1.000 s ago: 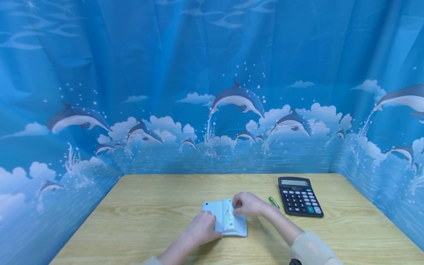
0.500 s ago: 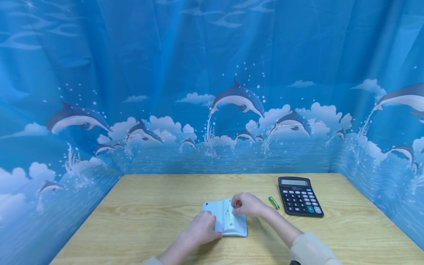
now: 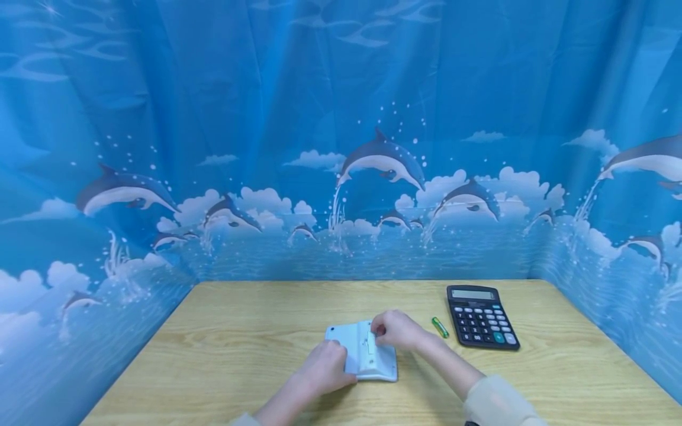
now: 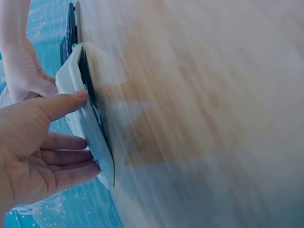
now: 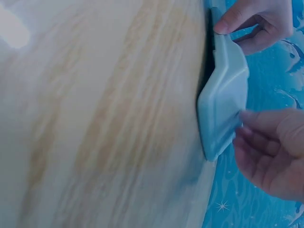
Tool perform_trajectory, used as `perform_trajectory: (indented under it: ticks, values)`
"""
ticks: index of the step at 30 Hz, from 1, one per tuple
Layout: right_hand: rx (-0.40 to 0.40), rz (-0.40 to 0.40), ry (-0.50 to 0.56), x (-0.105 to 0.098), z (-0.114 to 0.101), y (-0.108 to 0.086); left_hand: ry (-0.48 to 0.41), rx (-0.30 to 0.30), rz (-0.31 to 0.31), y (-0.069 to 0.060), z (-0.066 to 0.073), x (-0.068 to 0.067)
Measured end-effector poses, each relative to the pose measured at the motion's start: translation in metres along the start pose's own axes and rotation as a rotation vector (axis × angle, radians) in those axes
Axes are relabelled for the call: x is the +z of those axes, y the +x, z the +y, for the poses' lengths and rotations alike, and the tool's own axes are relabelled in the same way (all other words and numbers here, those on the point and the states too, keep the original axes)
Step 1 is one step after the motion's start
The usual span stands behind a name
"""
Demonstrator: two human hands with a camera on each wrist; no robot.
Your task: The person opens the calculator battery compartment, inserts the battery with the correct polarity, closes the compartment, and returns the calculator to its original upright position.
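The fingers point(image 3: 377, 323) of the right hand point(image 3: 401, 330) have shifted slightly leftward over the pale-blue device point(image 3: 349, 335).

We see a table point(image 3: 240, 331) with a pale yellow, streaky wood grain. On it lies a light blue device point(image 3: 364, 355), its ridged back facing up. To its right we find a small green battery point(image 3: 440, 327), lying at a slant, just beside a black calculator point(image 3: 483, 316) resting keys upward.

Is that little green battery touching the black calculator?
Apart. The head view shows a narrow strip of bare wooden table between the green battery and the left edge of the black calculator.
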State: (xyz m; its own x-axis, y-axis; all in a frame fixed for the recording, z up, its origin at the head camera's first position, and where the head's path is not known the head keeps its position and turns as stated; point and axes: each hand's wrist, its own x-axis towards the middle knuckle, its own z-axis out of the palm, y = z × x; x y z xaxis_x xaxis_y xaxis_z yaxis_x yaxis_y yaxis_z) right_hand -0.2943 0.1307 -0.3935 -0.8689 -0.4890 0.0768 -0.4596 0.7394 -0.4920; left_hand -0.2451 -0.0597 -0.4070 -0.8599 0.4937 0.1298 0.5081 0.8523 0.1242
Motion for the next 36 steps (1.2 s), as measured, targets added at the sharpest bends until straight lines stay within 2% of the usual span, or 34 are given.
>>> perform_trajectory:
  ticks: [4,14,19,26,36]
  values:
    - [0.008,-0.006,-0.039,-0.0009,0.0017,-0.0017,-0.018,-0.014,-0.011,0.0006,0.0003,-0.0006]
    - [0.024,0.008,0.004,0.0008,-0.0011,-0.0017,-0.025,0.025,0.014,-0.0015,-0.0015,0.0007]
    - [0.006,0.023,0.010,0.0022,-0.0030,0.0001,-0.026,0.016,0.002,-0.0001,-0.0014,0.0009]
    - [-0.021,0.041,0.010,0.0036,-0.0025,0.0013,-0.007,0.029,0.023,0.0001,-0.0016,0.0013]
    - [0.002,0.041,0.063,0.0042,-0.0028,0.0017,-0.011,0.028,0.023,-0.0002,-0.0022,0.0017]
